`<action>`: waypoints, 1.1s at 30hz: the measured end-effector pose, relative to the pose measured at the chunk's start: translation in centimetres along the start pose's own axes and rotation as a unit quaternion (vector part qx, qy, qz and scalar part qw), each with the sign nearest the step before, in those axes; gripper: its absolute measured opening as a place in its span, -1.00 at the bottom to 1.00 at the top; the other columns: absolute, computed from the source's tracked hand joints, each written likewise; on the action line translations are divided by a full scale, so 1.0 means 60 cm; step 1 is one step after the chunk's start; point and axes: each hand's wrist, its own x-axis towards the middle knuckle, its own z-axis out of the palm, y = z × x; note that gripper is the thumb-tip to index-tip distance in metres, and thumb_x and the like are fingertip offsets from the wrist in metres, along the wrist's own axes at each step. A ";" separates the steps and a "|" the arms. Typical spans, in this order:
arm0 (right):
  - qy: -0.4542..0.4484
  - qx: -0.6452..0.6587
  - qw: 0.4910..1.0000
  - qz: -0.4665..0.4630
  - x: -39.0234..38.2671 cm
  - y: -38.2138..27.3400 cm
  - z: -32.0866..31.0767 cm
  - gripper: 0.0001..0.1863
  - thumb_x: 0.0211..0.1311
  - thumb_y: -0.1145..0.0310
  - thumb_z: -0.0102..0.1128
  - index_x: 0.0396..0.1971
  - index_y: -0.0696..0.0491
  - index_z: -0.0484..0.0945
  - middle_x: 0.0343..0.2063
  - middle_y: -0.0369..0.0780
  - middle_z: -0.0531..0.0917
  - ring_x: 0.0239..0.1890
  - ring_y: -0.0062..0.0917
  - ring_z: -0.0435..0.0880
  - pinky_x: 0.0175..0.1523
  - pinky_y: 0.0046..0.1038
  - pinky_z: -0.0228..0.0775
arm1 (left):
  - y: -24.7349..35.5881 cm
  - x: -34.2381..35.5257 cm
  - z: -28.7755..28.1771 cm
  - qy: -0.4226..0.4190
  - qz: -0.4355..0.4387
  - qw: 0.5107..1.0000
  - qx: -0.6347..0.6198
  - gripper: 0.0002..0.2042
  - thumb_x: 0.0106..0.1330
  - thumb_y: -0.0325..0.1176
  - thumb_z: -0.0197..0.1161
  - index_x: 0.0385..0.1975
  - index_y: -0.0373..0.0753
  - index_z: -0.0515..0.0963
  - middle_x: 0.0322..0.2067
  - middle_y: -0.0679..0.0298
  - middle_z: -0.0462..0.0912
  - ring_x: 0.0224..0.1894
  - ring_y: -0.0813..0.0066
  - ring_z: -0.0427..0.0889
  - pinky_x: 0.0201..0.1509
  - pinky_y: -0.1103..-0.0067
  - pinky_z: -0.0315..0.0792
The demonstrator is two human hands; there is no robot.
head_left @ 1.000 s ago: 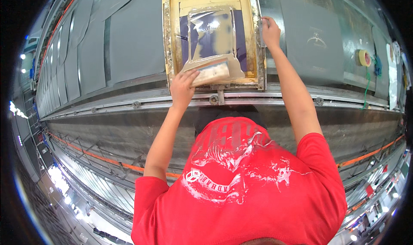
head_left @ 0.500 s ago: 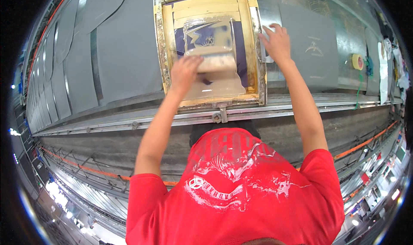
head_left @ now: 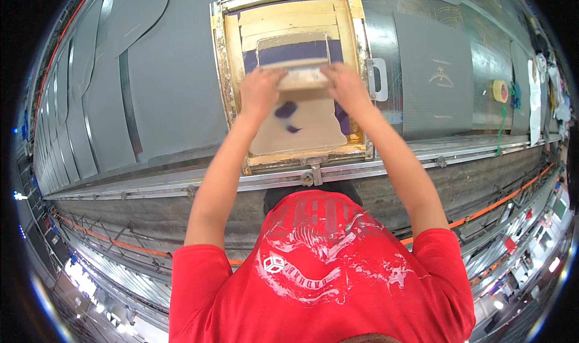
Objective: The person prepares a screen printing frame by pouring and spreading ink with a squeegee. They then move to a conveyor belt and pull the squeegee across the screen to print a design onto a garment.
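Note:
Both of my hands are closed on a pale squeegee (head_left: 303, 78) lying across a screen printing frame (head_left: 221, 59). My left hand (head_left: 259, 93) grips its left end and my right hand (head_left: 348, 90) its right end; both are slightly blurred. Beige ink (head_left: 310, 123) spreads over the mesh on the near side of the squeegee, with a few dark purple patches showing through. Purple mesh (head_left: 283, 53) also shows beyond the squeegee. Yellowish tape (head_left: 286, 16) lines the inside of the frame. The squeegee's lower edge is hidden.
A white handle (head_left: 379, 79) sits at the frame's right side. Grey printed sheets (head_left: 437, 81) lie to the right, with a yellow tape roll (head_left: 500, 91) beyond. More grey sheets (head_left: 175, 78) lie left. A metal rail (head_left: 253, 183) with a clamp (head_left: 307, 177) runs along the near edge.
My right hand has come from the frame's right side onto the squeegee's right end. The squeegee has moved farther from me, and ink now covers more of the near mesh.

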 end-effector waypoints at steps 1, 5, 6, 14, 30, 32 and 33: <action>-0.003 0.013 1.000 0.006 -0.034 -0.015 0.004 -0.47 -0.11 0.58 0.39 0.00 0.13 0.58 -0.03 -0.12 0.57 0.08 -0.22 0.52 0.20 -0.29 0.42 | 0.011 -0.034 0.005 0.021 0.014 0.999 -0.028 -0.57 -0.03 -0.56 0.29 -0.11 -0.02 0.73 -0.12 0.38 0.74 -0.09 0.36 0.63 -0.06 0.41 0.51; -0.032 0.038 0.998 0.029 -0.131 -0.069 0.005 -0.47 -0.12 0.60 0.37 0.00 0.13 0.58 -0.02 -0.12 0.58 0.09 -0.21 0.52 0.20 -0.29 0.43 | 0.057 -0.135 -0.004 0.032 0.016 0.999 -0.024 -0.54 -0.08 -0.60 0.29 -0.12 -0.04 0.73 -0.08 0.42 0.74 -0.08 0.37 0.65 -0.02 0.47 0.54; -0.036 0.041 0.998 0.032 -0.142 -0.077 0.004 -0.47 -0.11 0.60 0.36 0.00 0.13 0.58 -0.02 -0.12 0.58 0.10 -0.20 0.52 0.21 -0.29 0.42 | 0.062 -0.145 -0.009 0.031 0.022 0.999 -0.022 -0.54 -0.08 -0.60 0.29 -0.11 -0.05 0.73 -0.08 0.42 0.74 -0.06 0.38 0.65 -0.02 0.47 0.54; -0.009 -0.004 1.000 0.004 0.064 0.021 -0.047 -0.59 0.05 0.48 0.33 -0.02 0.12 0.64 -0.09 -0.05 0.67 -0.01 -0.16 0.64 0.15 -0.24 0.49 | -0.024 0.065 -0.027 -0.061 -0.025 0.998 -0.001 -0.60 0.08 -0.48 0.32 -0.03 0.02 0.71 -0.22 0.23 0.76 -0.19 0.20 0.71 -0.09 0.38 0.57; -0.012 0.059 0.997 0.039 -0.101 -0.042 0.000 -0.45 -0.12 0.60 0.38 0.02 0.09 0.59 0.00 -0.10 0.62 0.09 -0.17 0.57 0.19 -0.25 0.44 | 0.026 -0.081 0.000 -0.001 0.021 0.997 -0.072 -0.63 -0.03 -0.60 0.26 -0.19 -0.09 0.73 -0.16 0.33 0.76 -0.10 0.35 0.69 -0.09 0.40 0.51; -0.024 0.071 0.996 0.045 -0.135 -0.060 0.004 -0.44 -0.14 0.61 0.39 0.02 0.10 0.57 0.01 -0.11 0.61 0.10 -0.17 0.55 0.20 -0.25 0.44 | 0.045 -0.118 -0.007 -0.010 0.016 0.998 -0.063 -0.61 -0.04 -0.61 0.27 -0.17 -0.10 0.73 -0.14 0.35 0.76 -0.06 0.36 0.68 -0.05 0.41 0.51; -0.025 0.080 0.995 0.047 -0.151 -0.068 0.005 -0.42 -0.15 0.62 0.38 0.02 0.11 0.57 0.01 -0.11 0.61 0.10 -0.17 0.55 0.20 -0.25 0.44 | 0.056 -0.134 -0.012 -0.014 0.015 0.998 -0.054 -0.60 -0.06 -0.61 0.27 -0.17 -0.11 0.72 -0.13 0.34 0.76 -0.04 0.35 0.68 -0.01 0.41 0.53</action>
